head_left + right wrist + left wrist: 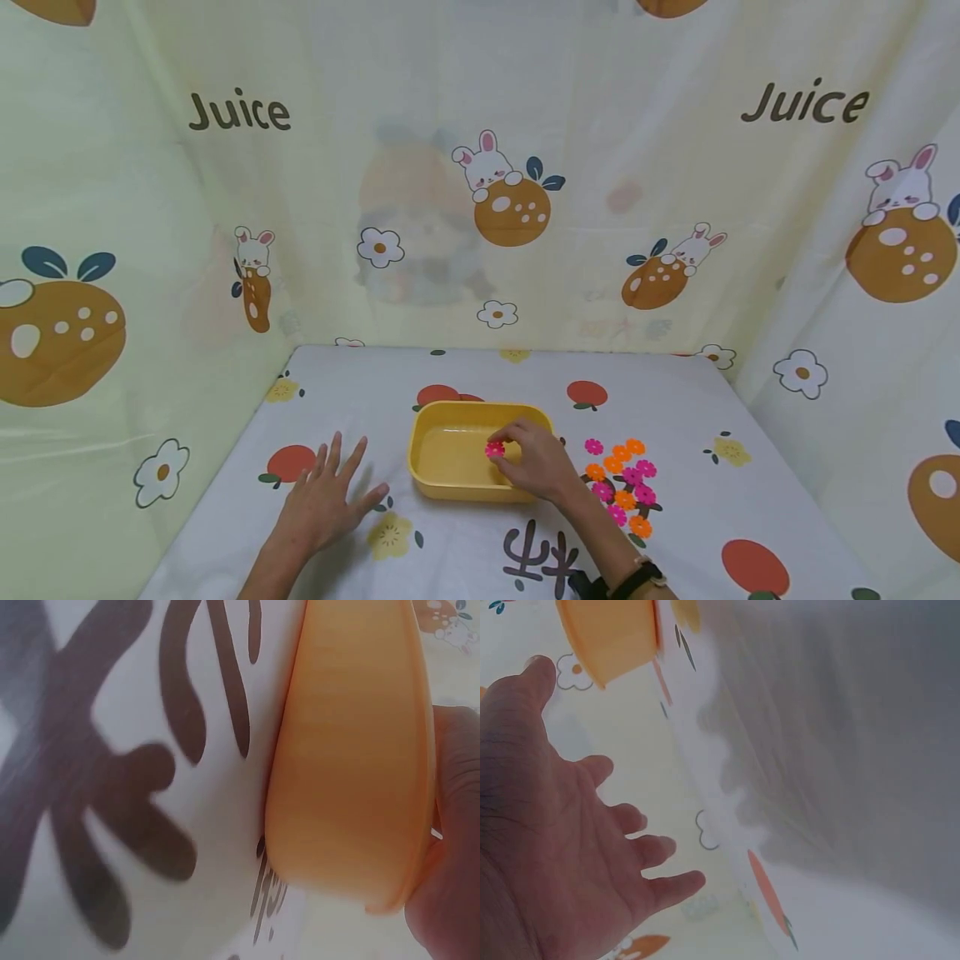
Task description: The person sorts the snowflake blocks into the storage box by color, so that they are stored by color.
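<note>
In the head view my right hand (538, 465) pinches a small pink flower-shaped piece (494, 450) between thumb and fingers, over the right part of a yellow tray (480, 493). The right wrist view has the tray's side wall (349, 765) in front, with part of the right hand (459, 862) behind its rim; the flower is hidden there. My left hand (321, 507) is to the left of the tray, palm down with fingers spread, holding nothing. Its palm side (577, 847) shows in the left wrist view, near a corner of the tray (619, 637).
Several loose pink flowers (632, 476) and orange flowers (641, 526) lie clustered right of the tray. A white printed cloth (420, 375) covers the table. Printed curtains (322, 183) hang at the back and both sides. A dark band (637, 577) circles the right wrist.
</note>
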A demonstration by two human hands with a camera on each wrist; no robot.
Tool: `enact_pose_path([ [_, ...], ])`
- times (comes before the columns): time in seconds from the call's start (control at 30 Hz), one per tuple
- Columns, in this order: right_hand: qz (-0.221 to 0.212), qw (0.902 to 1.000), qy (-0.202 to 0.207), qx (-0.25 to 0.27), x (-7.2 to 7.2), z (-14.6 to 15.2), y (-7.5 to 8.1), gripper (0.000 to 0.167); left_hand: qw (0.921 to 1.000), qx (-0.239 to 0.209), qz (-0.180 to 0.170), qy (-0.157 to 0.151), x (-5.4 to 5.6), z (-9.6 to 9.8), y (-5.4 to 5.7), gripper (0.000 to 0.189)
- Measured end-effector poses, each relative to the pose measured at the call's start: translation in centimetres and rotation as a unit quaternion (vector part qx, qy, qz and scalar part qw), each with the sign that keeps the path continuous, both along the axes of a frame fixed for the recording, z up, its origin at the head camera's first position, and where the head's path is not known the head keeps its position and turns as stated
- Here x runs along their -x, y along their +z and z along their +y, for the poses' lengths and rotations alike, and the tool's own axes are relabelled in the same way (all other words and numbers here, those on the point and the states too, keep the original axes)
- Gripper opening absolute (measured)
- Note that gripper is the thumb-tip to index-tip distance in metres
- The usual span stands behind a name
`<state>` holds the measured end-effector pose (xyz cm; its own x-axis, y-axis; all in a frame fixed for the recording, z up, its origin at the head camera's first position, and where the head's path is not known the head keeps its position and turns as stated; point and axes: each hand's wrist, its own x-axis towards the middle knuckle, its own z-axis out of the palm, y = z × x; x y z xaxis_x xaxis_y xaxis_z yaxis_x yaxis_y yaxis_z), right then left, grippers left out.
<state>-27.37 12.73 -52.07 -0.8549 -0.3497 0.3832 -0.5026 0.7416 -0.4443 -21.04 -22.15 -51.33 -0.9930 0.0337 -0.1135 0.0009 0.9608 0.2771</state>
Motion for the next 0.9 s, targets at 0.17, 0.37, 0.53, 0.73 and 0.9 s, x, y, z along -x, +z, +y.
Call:
enact_pose_path([
  [0.17, -0.017, 0.9995, 0.028, -0.001, 0.4, -1.7, 0.3, 0.021, 0.9999, 0.005, 0.01, -0.001, -0.1, -0.2, -0.1, 0.095],
  [0.37, -0.044, 0.9971, 0.06, -0.013, 0.8, -3.9, 0.8, 0.02, 0.9998, 0.002, 0.02, -0.002, -0.4, -0.2, 0.1, 0.093],
  [0.53, -0.057, 0.9947, 0.08, -0.031, 1.3, -5.4, 0.7, 0.021, 0.9999, 0.005, 0.01, 0.002, -0.4, -0.2, 0.0, 0.095],
  [0.73, -0.126, 0.9848, 0.117, -0.027, 2.3, -6.8, 0.5, 0.021, 0.9999, 0.008, 0.009, 0.0, -0.5, -0.4, -0.3, 0.095],
  [0.9, -0.188, 0.9698, 0.155, -0.013, 3.0, -7.5, 0.2, 0.021, 0.9997, 0.004, 0.022, -0.007, -0.7, -0.5, -0.3, 0.094],
])
